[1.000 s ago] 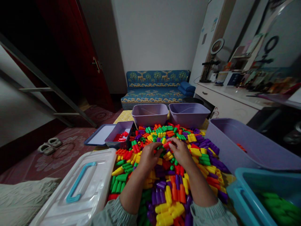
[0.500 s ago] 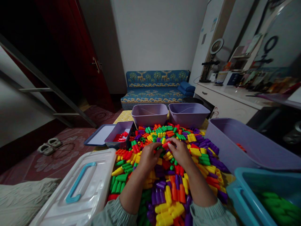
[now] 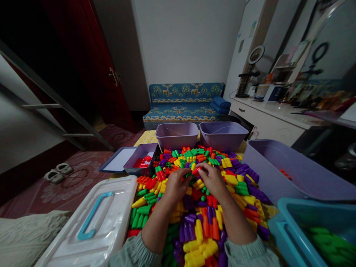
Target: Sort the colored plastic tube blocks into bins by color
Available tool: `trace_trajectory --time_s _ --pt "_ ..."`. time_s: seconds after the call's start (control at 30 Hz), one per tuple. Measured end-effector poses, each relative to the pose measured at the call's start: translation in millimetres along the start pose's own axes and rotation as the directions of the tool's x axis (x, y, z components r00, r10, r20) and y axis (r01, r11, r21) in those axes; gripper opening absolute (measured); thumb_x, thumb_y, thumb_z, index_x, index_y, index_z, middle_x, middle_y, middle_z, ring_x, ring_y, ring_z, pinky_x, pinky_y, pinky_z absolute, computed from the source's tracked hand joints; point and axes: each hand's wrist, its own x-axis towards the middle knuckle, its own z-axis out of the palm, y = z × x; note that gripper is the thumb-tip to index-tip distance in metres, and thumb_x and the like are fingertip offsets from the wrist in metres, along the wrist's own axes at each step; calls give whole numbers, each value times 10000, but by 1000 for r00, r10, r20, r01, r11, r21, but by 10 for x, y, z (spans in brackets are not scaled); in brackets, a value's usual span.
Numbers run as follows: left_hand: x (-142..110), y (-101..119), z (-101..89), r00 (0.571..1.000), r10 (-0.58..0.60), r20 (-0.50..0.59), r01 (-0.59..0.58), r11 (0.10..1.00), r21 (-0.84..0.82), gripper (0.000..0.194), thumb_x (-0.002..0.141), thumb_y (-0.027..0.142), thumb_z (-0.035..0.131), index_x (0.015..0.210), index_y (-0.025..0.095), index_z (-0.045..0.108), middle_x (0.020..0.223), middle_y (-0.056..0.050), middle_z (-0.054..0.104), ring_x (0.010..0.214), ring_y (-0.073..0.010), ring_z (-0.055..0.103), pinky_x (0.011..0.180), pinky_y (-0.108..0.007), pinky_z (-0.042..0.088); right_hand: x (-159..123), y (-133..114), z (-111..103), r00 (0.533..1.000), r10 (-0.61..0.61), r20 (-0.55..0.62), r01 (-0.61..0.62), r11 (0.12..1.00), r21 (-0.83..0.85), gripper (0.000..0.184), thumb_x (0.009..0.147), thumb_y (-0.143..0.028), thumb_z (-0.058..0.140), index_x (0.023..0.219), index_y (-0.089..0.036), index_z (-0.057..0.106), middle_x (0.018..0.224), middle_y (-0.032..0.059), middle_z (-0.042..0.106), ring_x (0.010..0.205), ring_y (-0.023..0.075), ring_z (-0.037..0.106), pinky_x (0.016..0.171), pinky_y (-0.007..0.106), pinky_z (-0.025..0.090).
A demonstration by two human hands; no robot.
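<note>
A wide heap of plastic bullet-shaped building blocks [image 3: 205, 246] in red, yellow, green, purple and orange spreads in front of me. Over its middle, my right hand [image 3: 213, 180] pinches a red building block [image 3: 196, 171] between thumb and fingers. My left hand [image 3: 176, 182] is close beside it on the left, fingers curled and pressed together. What those fingers hold, if anything, is hidden; green blocks show just past and below the fingertips. Both hands stay near each other, palms turned inward.
Two purple bins [image 3: 178, 142] stand behind the heap. A larger purple bin [image 3: 274, 178] and a blue bin [image 3: 294, 226] with green pieces are on the right. Left are a small box [image 3: 139, 170] holding red blocks and a white lid [image 3: 97, 222] with a blue handle.
</note>
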Motion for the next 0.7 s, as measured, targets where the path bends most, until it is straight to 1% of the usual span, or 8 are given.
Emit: trace_trajectory --time_s 0.27,0.5,0.7 --pt "1 -16 9 1000 2 5 -2 1000 -1 237 820 188 590 1037 189 684 1005 -76 730 893 -206 680 788 -305 524 -9 -19 2 1000 -9 0 9 1000 7 231 817 -249 480 962 -208 655 931 44 713 863 207 652 793 334 471" --pt "4 7 -3 1000 -14 16 14 1000 -1 238 818 181 592 1038 177 681 978 -73 732 878 -211 677 766 -306 522 -14 -35 -5 1000 5 13 -6 1000 5 235 824 -246 476 972 -203 654 943 46 711 889 203 648 808 327 466" --pt "1 -11 10 1000 0 2 0 1000 -8 242 822 187 580 1044 186 679 1022 -79 728 920 -214 677 797 -312 525 -3 -29 1 1000 -4 10 4 1000 11 225 822 -250 478 957 -205 652 940 46 712 876 202 653 804 329 473"
